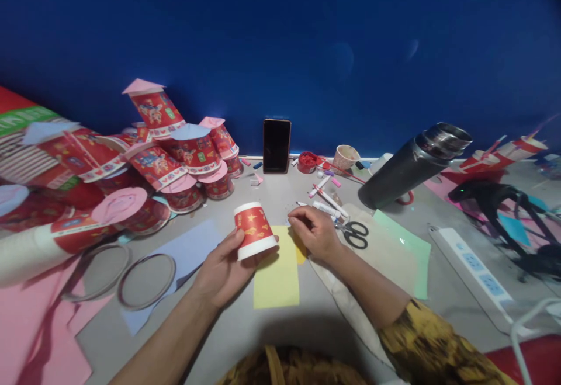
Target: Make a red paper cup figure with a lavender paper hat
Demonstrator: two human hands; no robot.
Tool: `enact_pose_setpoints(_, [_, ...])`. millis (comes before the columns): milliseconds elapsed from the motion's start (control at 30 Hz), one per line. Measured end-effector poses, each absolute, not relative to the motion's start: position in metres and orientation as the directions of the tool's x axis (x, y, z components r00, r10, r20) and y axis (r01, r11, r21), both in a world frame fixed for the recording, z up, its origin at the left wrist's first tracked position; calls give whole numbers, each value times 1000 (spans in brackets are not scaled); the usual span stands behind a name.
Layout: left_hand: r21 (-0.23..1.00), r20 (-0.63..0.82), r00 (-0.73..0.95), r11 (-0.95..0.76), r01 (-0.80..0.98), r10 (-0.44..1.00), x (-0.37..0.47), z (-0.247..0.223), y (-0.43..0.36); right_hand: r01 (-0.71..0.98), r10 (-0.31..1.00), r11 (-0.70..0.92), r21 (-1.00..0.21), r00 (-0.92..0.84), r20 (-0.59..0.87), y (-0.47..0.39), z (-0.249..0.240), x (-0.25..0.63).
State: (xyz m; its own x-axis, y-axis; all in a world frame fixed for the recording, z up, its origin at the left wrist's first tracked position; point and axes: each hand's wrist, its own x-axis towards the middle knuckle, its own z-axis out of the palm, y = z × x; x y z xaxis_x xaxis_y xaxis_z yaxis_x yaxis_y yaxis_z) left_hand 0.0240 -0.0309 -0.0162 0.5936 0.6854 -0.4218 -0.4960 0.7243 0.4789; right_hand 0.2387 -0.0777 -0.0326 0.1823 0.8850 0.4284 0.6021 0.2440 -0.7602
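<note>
My left hand [223,265] holds a red and white paper cup [254,230] upside down, just above the left edge of a yellow paper sheet [277,277] on the grey table. My right hand [316,234] rests fingers-down on the sheet's upper right corner, pressing on it with curled fingers. Black-handled scissors [356,234] lie just right of that hand on a beige cloth [385,250].
A pile of red paper cups with paper lids [175,151] fills the left. Two wire rings [146,280] lie on pale blue paper [193,245] and pink paper [39,326]. A phone [277,145], markers [328,198], a tilted flask [412,166] and a power strip [475,277] stand beyond.
</note>
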Motion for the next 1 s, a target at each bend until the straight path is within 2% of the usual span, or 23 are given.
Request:
enact_pose_setpoints(167, [464,-366,657,742,-484,658,27,-17,-31,630,877,313,-710,95,471,-79,-32,241])
enact_pose_setpoints(533, [515,-336,640,703,-490,691,29,-19,-31,634,832,424,-647,9,555,-85,-33,240])
enact_pose_setpoints(733, [526,-377,610,703,-479,697,32,-20,-32,631,806,505,-589,-102,583,-85,-33,238])
enact_pose_setpoints(1000, [521,-401,618,723,-454,676,36,-14,-33,663,750,565,-491,-166,640,-85,-30,235])
